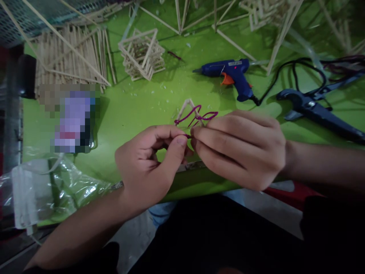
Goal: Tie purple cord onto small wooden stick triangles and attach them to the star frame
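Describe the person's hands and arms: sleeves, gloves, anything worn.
The left hand and right hand are bare: no gloves, rings or watch show. The left forearm and right forearm are uncovered as far as visible. Dark fabric near the left elbow may be a sleeve; I cannot tell.

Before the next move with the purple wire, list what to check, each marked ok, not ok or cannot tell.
1. Both left hand and right hand pinch the purple wire: ok.
2. Loops clear of the glue gun: ok.
3. Is the glue gun hot: cannot tell.
4. The cutters rest on the table, apart from both hands: ok.
5. Wire fixed to the small stick: cannot tell.
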The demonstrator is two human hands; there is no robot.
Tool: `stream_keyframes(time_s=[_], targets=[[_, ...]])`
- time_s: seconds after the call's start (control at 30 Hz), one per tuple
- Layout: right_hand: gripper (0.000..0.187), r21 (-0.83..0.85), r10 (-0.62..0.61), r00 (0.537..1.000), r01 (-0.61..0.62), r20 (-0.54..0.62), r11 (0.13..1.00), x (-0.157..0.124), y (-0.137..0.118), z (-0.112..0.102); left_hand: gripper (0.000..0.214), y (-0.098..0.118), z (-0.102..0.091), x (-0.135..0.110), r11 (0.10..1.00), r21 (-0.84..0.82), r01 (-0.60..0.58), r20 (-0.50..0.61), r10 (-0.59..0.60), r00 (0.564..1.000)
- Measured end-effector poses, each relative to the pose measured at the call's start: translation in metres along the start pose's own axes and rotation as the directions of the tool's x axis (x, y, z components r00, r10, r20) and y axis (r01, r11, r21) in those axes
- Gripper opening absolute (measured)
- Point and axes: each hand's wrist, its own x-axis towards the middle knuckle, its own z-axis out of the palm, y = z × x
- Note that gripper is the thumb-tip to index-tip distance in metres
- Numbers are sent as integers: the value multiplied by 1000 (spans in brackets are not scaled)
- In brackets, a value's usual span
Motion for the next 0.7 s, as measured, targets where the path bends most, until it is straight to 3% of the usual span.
stream_keyframes(time_s=[0.43,0.7], targets=[[18,-32,-41,999,41,3,999,2,0,2,8,-1,2,-2,998,-39,48,-30,-49,998],[19,-6,-6,1000,6,-5,1000,0,-3,2,7,1,2,-2,999,4,38,-37,-38,999]])
